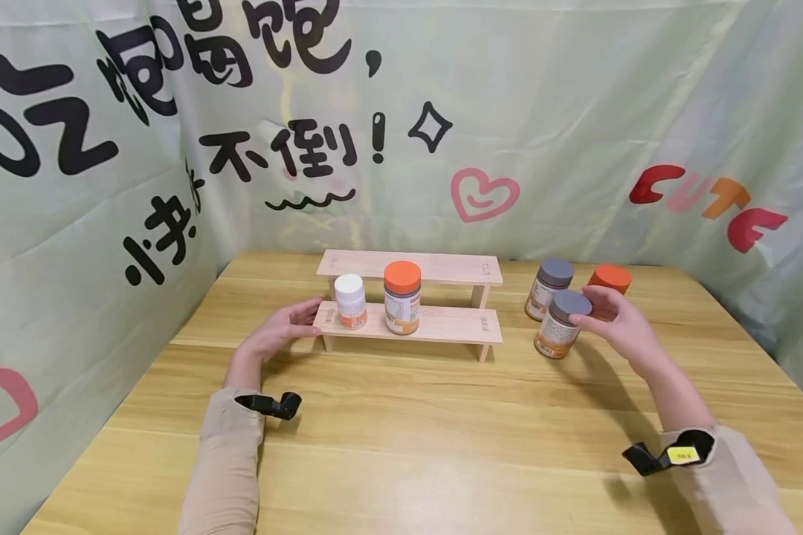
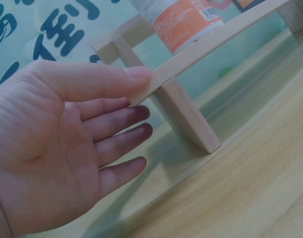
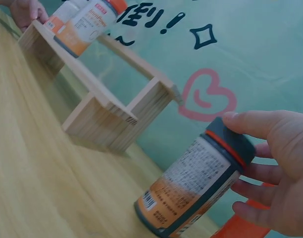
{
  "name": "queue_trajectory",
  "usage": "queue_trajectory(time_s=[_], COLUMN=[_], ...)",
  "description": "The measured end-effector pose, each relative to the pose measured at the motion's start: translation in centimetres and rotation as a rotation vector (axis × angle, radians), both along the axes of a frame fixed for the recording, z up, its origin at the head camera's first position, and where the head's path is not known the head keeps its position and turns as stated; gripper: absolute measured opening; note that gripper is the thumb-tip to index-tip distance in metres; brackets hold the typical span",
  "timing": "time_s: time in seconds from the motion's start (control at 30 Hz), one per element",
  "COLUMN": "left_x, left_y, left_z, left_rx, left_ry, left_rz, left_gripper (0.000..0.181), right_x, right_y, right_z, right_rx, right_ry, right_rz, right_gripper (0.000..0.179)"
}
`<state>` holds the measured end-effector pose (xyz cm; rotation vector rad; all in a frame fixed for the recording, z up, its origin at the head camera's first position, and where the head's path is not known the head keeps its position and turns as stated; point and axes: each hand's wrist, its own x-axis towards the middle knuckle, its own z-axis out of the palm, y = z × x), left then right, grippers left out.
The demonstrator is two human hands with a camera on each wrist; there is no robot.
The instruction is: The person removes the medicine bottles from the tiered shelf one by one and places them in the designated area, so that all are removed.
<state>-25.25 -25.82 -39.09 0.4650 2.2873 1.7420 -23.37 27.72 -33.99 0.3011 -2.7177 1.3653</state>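
Observation:
At the left end of a two-step wooden shelf (image 1: 451, 325), my left hand (image 1: 282, 327) holds the lower board. In the left wrist view its thumb (image 2: 136, 73) lies on the board's corner, with the index finger beneath. My right hand (image 1: 617, 325) grips a grey-capped supplement bottle (image 1: 554, 338) by its cap, thumb on the near side and fingers behind. On the lower step stand a small white-capped bottle (image 1: 351, 303) and a larger orange-capped bottle (image 1: 402, 303), side by side.
Behind the gripped bottle stand another grey-capped bottle (image 1: 542, 294) and an orange-capped bottle (image 1: 610, 278), the latter partly hidden by my right hand. The shelf's upper step (image 1: 415, 267) is at the back of the wooden table (image 1: 388, 431), before a printed cloth backdrop (image 1: 562, 111).

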Motion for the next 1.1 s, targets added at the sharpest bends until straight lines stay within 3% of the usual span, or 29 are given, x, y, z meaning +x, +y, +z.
queue_trajectory(time_s=[0.37, 0.67, 1.1], left_x=[0.1, 0.3, 0.2], left_y=[-0.2, -0.1, -0.1], left_z=[0.1, 0.2, 0.2], left_rx=[-0.006, -0.003, 0.014], left_ry=[-0.001, -0.004, -0.018], left_rz=[0.009, 0.001, -0.008], left_gripper=[0.073, 0.074, 0.075], right_x=[0.1, -0.1, -1.3], right_y=[-0.5, -2.5, -7.7], right_z=[2.7, 4.4, 4.8], right_rx=[-0.033, -0.029, -0.039], right_ry=[0.043, 0.016, -0.009], right_rz=[0.002, 0.015, 0.173], right_gripper=[0.065, 0.069, 0.063])
